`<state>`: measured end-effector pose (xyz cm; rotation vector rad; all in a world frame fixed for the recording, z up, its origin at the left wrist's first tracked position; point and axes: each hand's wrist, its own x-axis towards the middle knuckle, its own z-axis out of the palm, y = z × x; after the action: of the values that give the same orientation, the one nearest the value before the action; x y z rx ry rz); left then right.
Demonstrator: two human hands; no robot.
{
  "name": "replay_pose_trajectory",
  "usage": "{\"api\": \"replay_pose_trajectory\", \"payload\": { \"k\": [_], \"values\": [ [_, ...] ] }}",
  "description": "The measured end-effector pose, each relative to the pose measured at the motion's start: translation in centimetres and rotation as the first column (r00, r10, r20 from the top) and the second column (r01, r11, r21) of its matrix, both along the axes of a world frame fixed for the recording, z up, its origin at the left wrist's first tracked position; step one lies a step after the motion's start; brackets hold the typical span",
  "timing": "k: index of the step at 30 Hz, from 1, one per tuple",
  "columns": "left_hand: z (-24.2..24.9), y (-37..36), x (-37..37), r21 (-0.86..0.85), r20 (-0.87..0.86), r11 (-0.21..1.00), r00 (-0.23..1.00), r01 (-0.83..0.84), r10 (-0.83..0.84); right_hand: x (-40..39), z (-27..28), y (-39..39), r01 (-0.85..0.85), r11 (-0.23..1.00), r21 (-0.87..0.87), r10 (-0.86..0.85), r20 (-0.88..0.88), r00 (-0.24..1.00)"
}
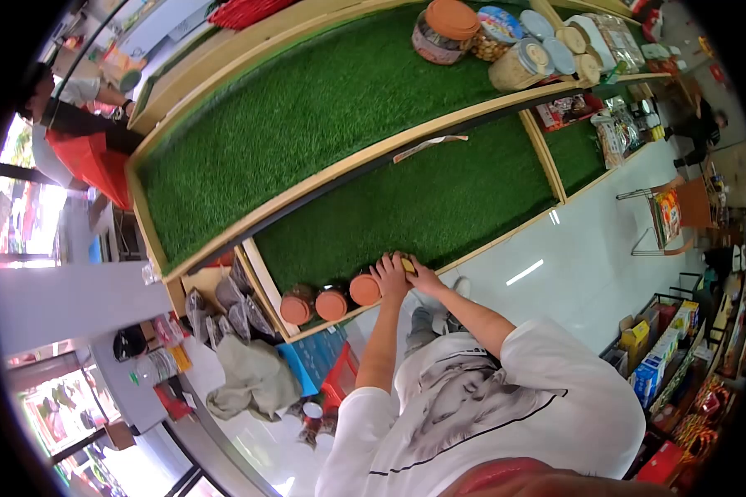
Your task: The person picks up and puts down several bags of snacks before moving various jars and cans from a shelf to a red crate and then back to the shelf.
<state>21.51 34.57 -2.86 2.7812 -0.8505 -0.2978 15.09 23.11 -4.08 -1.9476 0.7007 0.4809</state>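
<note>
Both my hands are together at the near edge of the lower shelf, which is lined with artificial grass (406,195). Between them shows a small part of a yellow-topped container (408,265), its body mostly hidden by my fingers. My left hand (391,275) curls over its left side, close to a jar with an orange lid (365,290). From the right, my right hand (424,279) holds its other side. Two more orange-lidded jars, a middle one (331,304) and an end one (297,306), stand in the same row to the left.
The upper grass-lined shelf (282,141) carries a large orange-lidded jar (448,31) and several other jars at the right. Grey bags (236,302) sit beyond the left divider. A chair (684,207) and boxed goods (659,364) are to the right. Another person (46,108) is at upper left.
</note>
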Motion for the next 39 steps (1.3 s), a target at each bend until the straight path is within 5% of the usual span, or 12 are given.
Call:
{"api": "replay_pose_trajectory", "payload": {
  "k": [10,14,17,18,21,24,27,30,33,34,37,39],
  "values": [
    [1.6,-0.4,-0.1,0.063,0.022,0.998,1.000,0.006,-0.008,1.0,4.7,-1.0,-0.082,0.996,0.020,0.085,-0.155,0.984],
    [2.1,-0.9,-0.5,0.074,0.077,0.997,0.997,-0.002,-0.004,0.6,2.5,-1.5,-0.008,1.000,0.009,0.008,0.022,1.000],
    [4.8,-2.3,-1.3,0.105,0.059,0.990,0.995,-0.092,0.086,1.0,4.4,-5.9,-0.076,0.950,0.304,0.078,0.008,0.997],
    [5.9,-2.6,-1.4,0.060,0.071,0.996,0.995,-0.068,0.064,1.3,5.5,-7.3,-0.019,0.955,0.295,-0.022,0.136,0.990],
    [14.0,-7.5,-0.1,-0.374,0.104,0.927,0.992,-0.031,0.075,2.6,11.9,-12.7,0.124,0.954,0.275,-0.243,0.457,0.856],
    [24.2,-14.9,2.9,-0.540,0.350,0.839,0.925,0.070,0.148,6.3,24.7,-18.2,0.165,0.878,0.450,-0.461,0.700,0.546],
    [31.1,-21.7,8.0,-0.683,0.479,0.707,0.845,0.187,0.239,10.4,33.6,-22.7,0.061,0.925,0.376,-0.374,0.863,0.339],
    [35.0,-27.5,14.0,-0.881,0.252,0.459,0.933,0.111,0.258,16.0,36.2,-25.8,0.282,0.958,0.045,-0.094,0.982,0.162],
    [36.6,-31.6,19.9,-0.941,-0.080,0.313,0.984,-0.127,0.158,20.0,36.3,-27.8,0.504,0.852,-0.140,-0.008,0.960,0.281],
    [35.8,-32.2,22.4,-0.930,-0.189,0.296,0.974,-0.219,0.126,20.7,36.0,-28.6,0.440,0.881,-0.174,-0.008,0.925,0.380],
    [33.5,-33.1,27.1,-0.869,-0.407,0.301,0.913,-0.392,0.016,21.1,34.8,-30.0,0.496,0.861,-0.115,-0.033,0.959,0.280],
    [32.2,-34.0,28.1,-0.854,-0.492,0.261,0.862,-0.450,-0.120,21.6,33.6,-30.3,0.483,0.870,-0.096,-0.107,0.920,0.376]
  ]
}}
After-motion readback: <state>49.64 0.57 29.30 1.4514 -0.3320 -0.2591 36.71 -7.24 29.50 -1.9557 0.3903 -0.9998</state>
